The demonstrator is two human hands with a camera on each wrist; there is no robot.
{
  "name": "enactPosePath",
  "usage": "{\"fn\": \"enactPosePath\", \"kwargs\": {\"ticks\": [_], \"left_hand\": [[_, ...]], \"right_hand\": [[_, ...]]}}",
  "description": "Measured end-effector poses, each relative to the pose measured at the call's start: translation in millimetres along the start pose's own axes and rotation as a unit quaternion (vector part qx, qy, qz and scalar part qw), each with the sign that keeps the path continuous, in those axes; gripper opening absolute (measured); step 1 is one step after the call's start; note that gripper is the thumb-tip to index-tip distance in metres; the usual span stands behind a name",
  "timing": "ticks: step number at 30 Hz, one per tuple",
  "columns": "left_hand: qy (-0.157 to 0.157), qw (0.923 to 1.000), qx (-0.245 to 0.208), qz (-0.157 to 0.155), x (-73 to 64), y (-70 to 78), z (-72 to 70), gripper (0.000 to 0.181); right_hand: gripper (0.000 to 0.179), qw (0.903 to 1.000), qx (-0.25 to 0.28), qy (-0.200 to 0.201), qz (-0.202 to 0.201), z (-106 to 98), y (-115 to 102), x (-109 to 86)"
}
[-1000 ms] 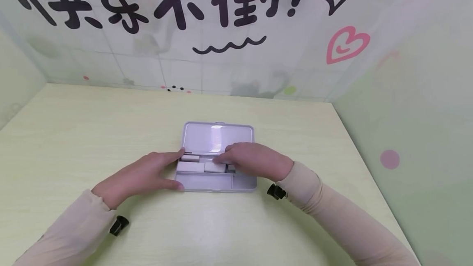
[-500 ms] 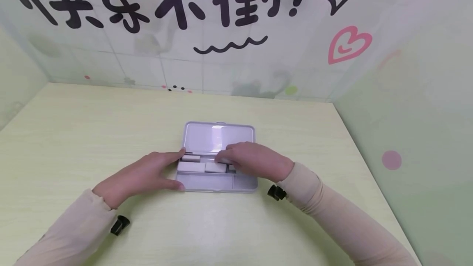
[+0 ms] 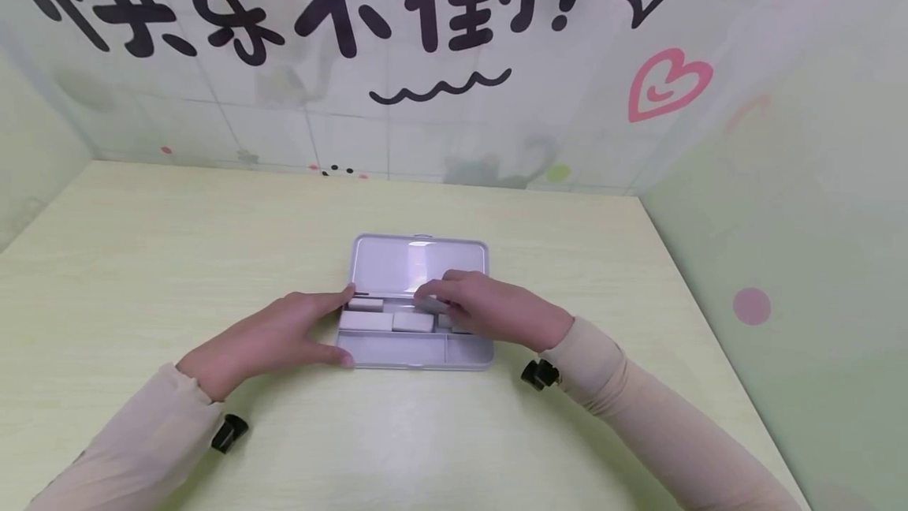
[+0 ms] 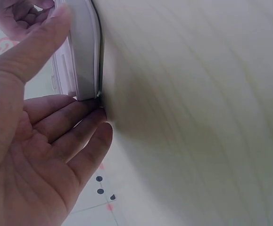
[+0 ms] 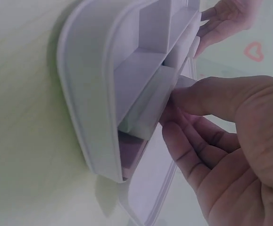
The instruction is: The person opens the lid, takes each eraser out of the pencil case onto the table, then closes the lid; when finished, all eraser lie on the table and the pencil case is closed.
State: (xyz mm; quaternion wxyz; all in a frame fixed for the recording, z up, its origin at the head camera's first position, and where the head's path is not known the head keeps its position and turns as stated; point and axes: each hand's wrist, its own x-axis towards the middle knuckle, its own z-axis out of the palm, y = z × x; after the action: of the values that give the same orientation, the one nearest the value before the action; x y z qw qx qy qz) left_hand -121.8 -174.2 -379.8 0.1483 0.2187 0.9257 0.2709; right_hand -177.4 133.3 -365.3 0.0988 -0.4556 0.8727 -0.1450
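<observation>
A pale lilac pencil case (image 3: 397, 350) lies on the table with its lid (image 3: 386, 262) swung back. My left hand (image 3: 273, 337) holds the case's left end, thumb at the front corner and fingers at the back corner. Over the rear compartment, my right hand (image 3: 504, 310) pinches a small whitish block (image 3: 429, 305) between thumb and fingertips, partly hidden by the fingers. White, eraser-like blocks, a long one (image 3: 365, 321) and a shorter one (image 3: 413, 322), lie in a row in the case, with a thinner block (image 3: 365, 304) behind. Another block (image 5: 150, 101) lies below the right hand in the right wrist view.
The pale wooden table (image 3: 177, 259) runs back to a printed wall (image 3: 333, 124) with large black characters. A green side wall (image 3: 780, 259) borders it on the right. A black wrist device (image 3: 229, 433) hangs by the left sleeve, another (image 3: 541, 374) by the right.
My right hand has shifted slightly right and lifted a little, its fingers raised with the whitish block between them. My left hand and the pencil case stay in place.
</observation>
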Motion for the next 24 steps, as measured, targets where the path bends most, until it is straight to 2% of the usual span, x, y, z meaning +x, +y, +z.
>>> {"fn": "enactPosePath", "kwargs": {"ticks": [9,15,20,24], "left_hand": [[0.001,1.0000,-0.002,-0.002,-1.4,0.6,0.4,0.103],[0.003,1.0000,-0.003,-0.002,-2.4,-0.6,0.3,0.102],[0.001,1.0000,-0.001,-0.003,-1.7,-1.2,0.4,0.102],[0.001,1.0000,-0.002,-0.006,-1.4,-1.6,0.1,0.102]], "right_hand": [[0.034,0.9995,0.019,0.024,-0.002,-2,5,-4.3],[0.046,0.9941,0.094,0.049,0.023,-6,12,-11.5],[0.052,0.9833,0.139,0.112,0.035,-10,28,-17.9],[0.052,0.9686,0.155,0.179,0.076,-16,47,-21.3]]}}
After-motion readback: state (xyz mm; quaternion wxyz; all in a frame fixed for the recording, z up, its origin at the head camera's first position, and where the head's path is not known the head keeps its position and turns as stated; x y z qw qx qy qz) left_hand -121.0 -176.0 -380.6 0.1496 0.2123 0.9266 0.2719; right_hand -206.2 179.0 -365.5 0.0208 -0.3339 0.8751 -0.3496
